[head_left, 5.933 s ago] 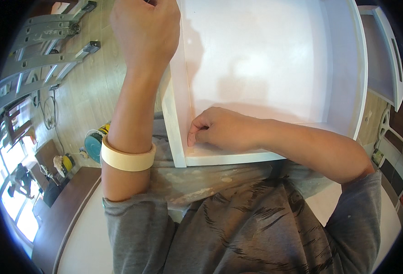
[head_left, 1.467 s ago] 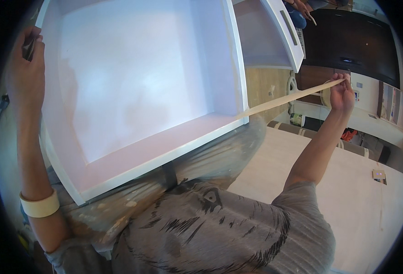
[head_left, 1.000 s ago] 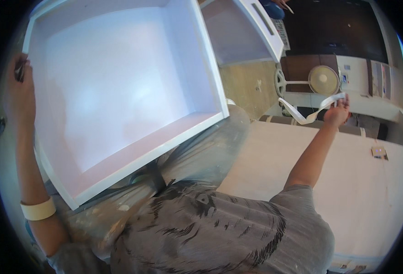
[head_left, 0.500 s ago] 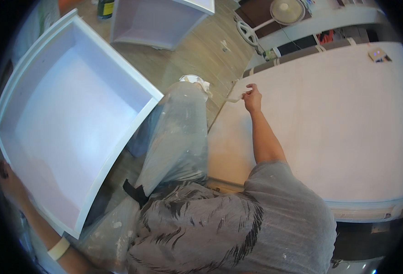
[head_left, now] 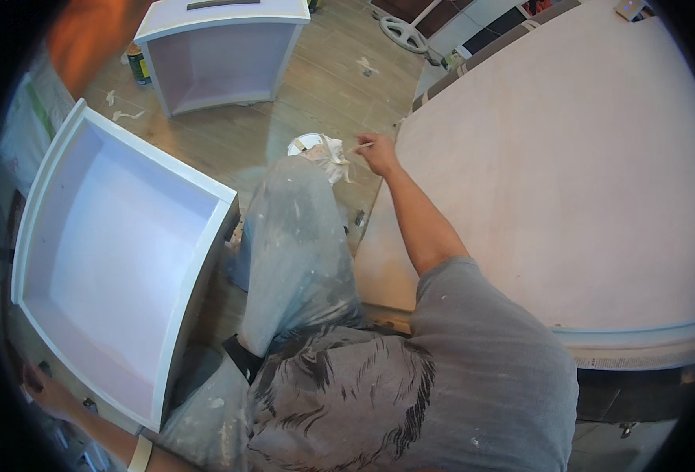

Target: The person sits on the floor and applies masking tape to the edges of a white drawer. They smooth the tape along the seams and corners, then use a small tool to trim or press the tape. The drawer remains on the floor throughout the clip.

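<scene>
A white drawer-like box [head_left: 119, 244] with a curved front lies tilted on my left, its hollow facing up. Beside its lower left edge is my left hand [head_left: 47, 393], fingers apart and seemingly holding nothing; the picture is dim there. My right hand [head_left: 379, 153] pinches a thin pale strip [head_left: 361, 146], perhaps tape, past the near-left edge of the large pale panel [head_left: 536, 181]. Close to those fingertips, a crumpled wad of whitish strips [head_left: 330, 160] hangs at a round white container [head_left: 306, 143], just beyond my knee.
Another white drawer [head_left: 221, 67] stands on the wood-look floor [head_left: 339, 86], a dark can [head_left: 138, 64] beside it. Scraps [head_left: 367, 67] litter the floor. A fan base [head_left: 402, 34] stands at the far end. A small box [head_left: 632, 9] lies on the panel's far corner.
My right hand has moved left, from over the panel to beside the white container, with the strip. My left hand has slid lower along the drawer. The view has shifted.
</scene>
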A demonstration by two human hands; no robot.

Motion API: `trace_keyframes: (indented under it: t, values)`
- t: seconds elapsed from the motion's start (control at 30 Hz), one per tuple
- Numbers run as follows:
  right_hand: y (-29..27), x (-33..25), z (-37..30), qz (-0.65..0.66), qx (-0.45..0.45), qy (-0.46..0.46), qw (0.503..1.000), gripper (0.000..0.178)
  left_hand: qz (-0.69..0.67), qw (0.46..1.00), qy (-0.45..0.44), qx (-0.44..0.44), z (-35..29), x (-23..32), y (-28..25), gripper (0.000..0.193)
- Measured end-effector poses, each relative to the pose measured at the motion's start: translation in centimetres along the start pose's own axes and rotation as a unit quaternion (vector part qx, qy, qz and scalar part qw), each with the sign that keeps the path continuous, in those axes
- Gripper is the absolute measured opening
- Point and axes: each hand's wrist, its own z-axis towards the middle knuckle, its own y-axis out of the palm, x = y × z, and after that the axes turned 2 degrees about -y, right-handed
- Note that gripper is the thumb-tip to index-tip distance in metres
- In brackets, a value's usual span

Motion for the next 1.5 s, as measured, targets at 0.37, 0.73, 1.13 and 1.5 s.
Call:
trace_keyframes:
  t: [0.37, 0.73, 1.13, 1.5]
  values:
    - [5.4, -3.2, 1.6, 0.031, -0.065, -0.002, 0.997, 0.035, -0.077, 0.995, -0.056, -0.031, -1.1, -4.1, 0.3, 0.035]
    - [-2.7, 5.3, -2.8, -0.068, -0.115, 0.123, 0.983, 0.016, -0.058, 0.995, -0.050, -0.066, -1.6, 0.6, 1.9, 0.041]
    - [-0.7, 6.4, -5.0, -0.105, -0.150, 0.126, 0.975, 0.019, -0.035, 0.998, -0.034, -0.034, -0.4, -3.1, 0.5, 0.037]
    - [-0.1, 6.5, -4.9, -0.197, -0.194, 0.120, 0.953, 0.017, -0.052, 0.998, -0.037, -0.017, -1.1, -2.3, 0.7, 0.041]
